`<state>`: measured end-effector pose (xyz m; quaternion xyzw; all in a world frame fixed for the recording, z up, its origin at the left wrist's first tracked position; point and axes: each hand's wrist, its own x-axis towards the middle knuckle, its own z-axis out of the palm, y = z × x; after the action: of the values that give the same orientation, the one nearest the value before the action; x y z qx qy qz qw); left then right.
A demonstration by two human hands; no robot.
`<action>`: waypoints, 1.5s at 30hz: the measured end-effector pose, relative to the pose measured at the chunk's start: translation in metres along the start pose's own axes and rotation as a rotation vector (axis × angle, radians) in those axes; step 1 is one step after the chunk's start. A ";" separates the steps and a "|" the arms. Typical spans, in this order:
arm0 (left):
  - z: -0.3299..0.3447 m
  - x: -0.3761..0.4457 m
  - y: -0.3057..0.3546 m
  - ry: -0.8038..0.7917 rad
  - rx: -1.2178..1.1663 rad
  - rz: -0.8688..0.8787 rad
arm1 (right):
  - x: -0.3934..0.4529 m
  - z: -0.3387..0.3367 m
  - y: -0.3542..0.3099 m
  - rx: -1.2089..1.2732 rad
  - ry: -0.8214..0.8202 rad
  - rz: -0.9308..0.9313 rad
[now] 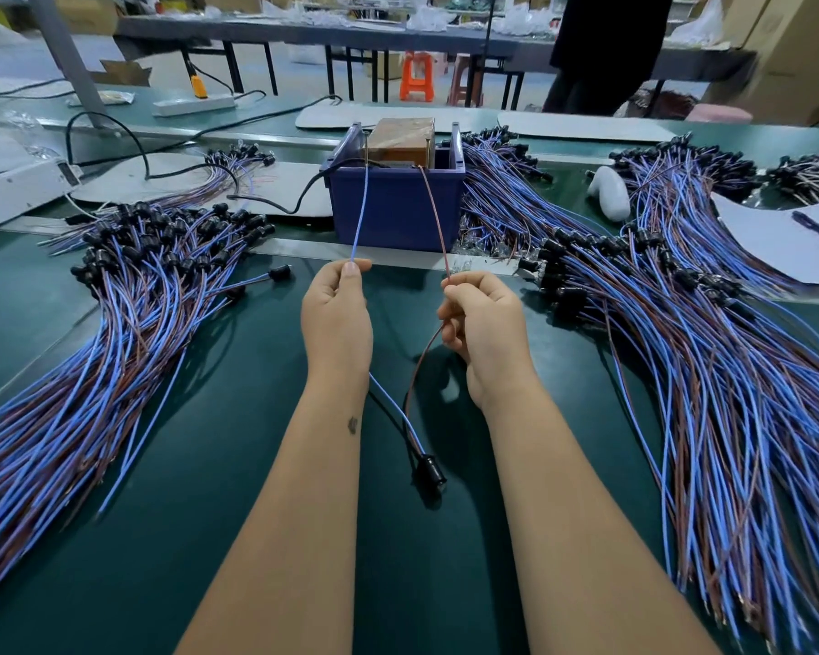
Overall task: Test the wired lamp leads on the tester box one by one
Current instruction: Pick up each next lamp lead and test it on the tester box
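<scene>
The person's left hand pinches the blue wire of a single lamp lead between thumb and fingertips, and the right hand has its fingers curled round the brown wire of the same lead. Both wire tips reach up to the top edge of the blue tester box, which stands at the far side of the green mat, straight ahead of the hands. The lead's black lamp holder hangs low between the forearms, just above the mat.

The risk, I think, is a false reading. If either bare tip slides off its contact, or the two tips touch one another, a good lead could be taken for a bad one. Whether the tips are actually seated I cannot tell from here. The dangling holder could also snag a stray lead lying just left of the hands and drag it along.

As for the count, there is one tester box and one lead in hand with its two wires. There are two large heaps of leads, one on the left and one on the right, each far too many to number, with smaller bundles behind.
</scene>
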<state>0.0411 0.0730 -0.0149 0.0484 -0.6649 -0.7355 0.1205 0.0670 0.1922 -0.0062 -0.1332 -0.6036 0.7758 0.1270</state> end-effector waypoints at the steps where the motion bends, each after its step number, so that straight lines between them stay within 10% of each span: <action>1: 0.000 0.000 0.000 -0.001 0.000 -0.006 | 0.000 0.000 0.000 0.000 0.001 0.002; 45: 0.000 0.007 -0.001 0.027 0.089 -0.039 | 0.001 0.000 0.002 -0.014 0.013 -0.004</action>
<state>0.0342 0.0710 -0.0152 0.0767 -0.6944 -0.7065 0.1129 0.0658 0.1925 -0.0087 -0.1378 -0.6085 0.7704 0.1316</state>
